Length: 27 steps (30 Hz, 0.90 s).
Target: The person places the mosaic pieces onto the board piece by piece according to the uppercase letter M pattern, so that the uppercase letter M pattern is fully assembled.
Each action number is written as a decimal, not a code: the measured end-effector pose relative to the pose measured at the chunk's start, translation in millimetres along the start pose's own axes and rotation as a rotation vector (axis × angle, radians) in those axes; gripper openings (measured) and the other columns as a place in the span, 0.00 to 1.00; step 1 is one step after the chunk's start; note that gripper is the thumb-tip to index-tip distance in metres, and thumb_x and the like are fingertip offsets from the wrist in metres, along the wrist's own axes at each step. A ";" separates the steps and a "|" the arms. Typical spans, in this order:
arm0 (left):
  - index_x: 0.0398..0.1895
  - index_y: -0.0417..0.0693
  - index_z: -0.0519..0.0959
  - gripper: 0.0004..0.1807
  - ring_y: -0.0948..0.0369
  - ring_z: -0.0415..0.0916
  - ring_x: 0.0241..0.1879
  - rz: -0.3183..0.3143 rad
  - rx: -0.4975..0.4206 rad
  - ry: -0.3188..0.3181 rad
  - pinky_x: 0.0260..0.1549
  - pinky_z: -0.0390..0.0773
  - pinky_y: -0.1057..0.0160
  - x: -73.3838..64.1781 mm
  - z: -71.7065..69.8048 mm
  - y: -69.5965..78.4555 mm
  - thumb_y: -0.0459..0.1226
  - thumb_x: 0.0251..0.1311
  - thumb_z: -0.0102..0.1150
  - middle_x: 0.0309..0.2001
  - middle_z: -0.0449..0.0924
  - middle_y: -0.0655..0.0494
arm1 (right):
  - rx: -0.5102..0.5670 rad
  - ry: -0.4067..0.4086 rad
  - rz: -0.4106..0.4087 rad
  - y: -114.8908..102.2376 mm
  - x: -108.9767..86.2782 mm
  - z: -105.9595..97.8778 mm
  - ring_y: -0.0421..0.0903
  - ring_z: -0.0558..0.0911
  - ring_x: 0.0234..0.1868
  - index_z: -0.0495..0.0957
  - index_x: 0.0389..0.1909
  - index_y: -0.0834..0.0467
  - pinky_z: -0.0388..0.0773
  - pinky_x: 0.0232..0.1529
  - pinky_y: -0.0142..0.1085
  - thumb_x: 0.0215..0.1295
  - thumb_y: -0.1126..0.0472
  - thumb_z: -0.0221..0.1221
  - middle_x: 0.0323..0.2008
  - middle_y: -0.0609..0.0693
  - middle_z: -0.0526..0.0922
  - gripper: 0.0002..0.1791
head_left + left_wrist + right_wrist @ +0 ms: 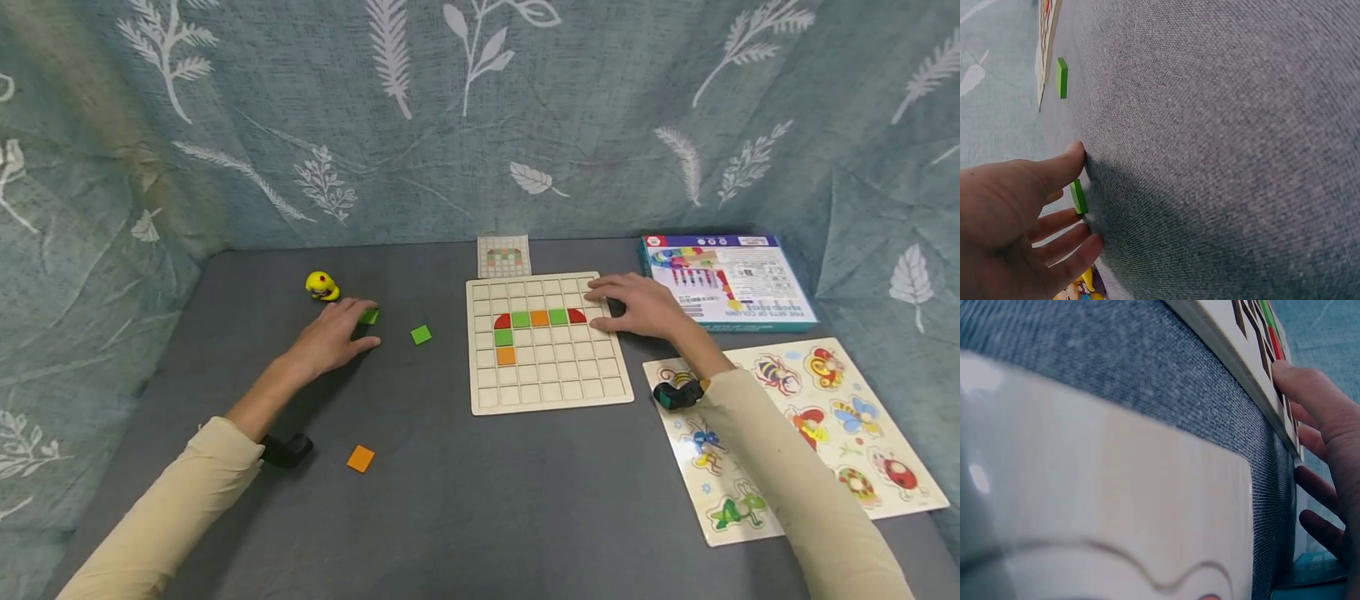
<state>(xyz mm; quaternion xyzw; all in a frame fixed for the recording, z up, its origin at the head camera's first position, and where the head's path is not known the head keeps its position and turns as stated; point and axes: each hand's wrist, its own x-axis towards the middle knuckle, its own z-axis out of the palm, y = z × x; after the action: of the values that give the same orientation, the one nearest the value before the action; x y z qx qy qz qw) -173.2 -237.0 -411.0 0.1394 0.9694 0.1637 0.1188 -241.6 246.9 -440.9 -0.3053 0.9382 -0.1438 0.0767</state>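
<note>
My left hand (333, 337) is over the table with thumb and fingers spread apart. A green square tile (369, 317) lies by its fingertips; the left wrist view shows this tile (1078, 196) between thumb and fingers, not pinched. Another green tile (422, 335) lies to the right. On the wooden grid board (551, 392) are red rounded pieces (576, 316) and green and orange squares (506, 356), forming a row and a short column down its left end. My right hand (637, 307) rests at the board's right edge, thumb touching it near the right red piece.
An orange tile (361, 458) lies nearer the front. A yellow toy figure (322, 286) stands beyond my left hand. A pattern card (503, 256) is behind the board. On the right are a box (735, 283) and an insect puzzle board (817, 450) under my right forearm.
</note>
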 end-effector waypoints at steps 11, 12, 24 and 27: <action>0.68 0.37 0.66 0.30 0.41 0.68 0.58 0.016 0.019 -0.002 0.55 0.70 0.41 -1.2 0.4 0.4 0.39 0.65 0.60 0.59 0.68 0.35 | -0.012 -0.007 0.011 1.2 1.5 1.6 0.59 0.69 0.66 0.74 0.63 0.49 0.71 0.57 0.54 0.62 0.42 0.61 0.68 0.51 0.69 0.30; 0.67 0.36 0.67 0.29 0.42 0.69 0.56 0.026 0.024 -0.004 0.54 0.71 0.42 -1.1 0.3 0.7 0.38 0.65 0.60 0.58 0.69 0.36 | -0.009 -0.005 0.012 1.2 1.6 1.9 0.58 0.69 0.66 0.74 0.63 0.49 0.71 0.57 0.54 0.62 0.42 0.61 0.68 0.51 0.69 0.30; 0.59 0.35 0.75 0.22 0.46 0.74 0.46 0.088 0.015 -0.028 0.46 0.75 0.47 1.6 -2.1 3.2 0.36 0.64 0.61 0.51 0.72 0.38 | 0.006 0.006 0.013 0.4 0.8 1.5 0.58 0.69 0.66 0.75 0.62 0.49 0.71 0.57 0.54 0.61 0.42 0.62 0.68 0.50 0.70 0.30; 0.57 0.35 0.75 0.21 0.47 0.76 0.46 0.084 0.008 -0.033 0.45 0.76 0.47 2.4 -2.9 4.4 0.35 0.63 0.61 0.50 0.72 0.38 | 0.011 0.009 0.012 0.9 0.9 1.7 0.58 0.69 0.66 0.75 0.62 0.49 0.71 0.57 0.54 0.61 0.42 0.62 0.68 0.50 0.70 0.30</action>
<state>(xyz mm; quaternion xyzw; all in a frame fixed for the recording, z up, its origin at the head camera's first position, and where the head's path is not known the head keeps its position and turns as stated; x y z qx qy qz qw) -175.2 -233.2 -407.2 0.1829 0.9612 0.1625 0.1275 -242.5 246.7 -442.8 -0.2987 0.9395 -0.1497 0.0749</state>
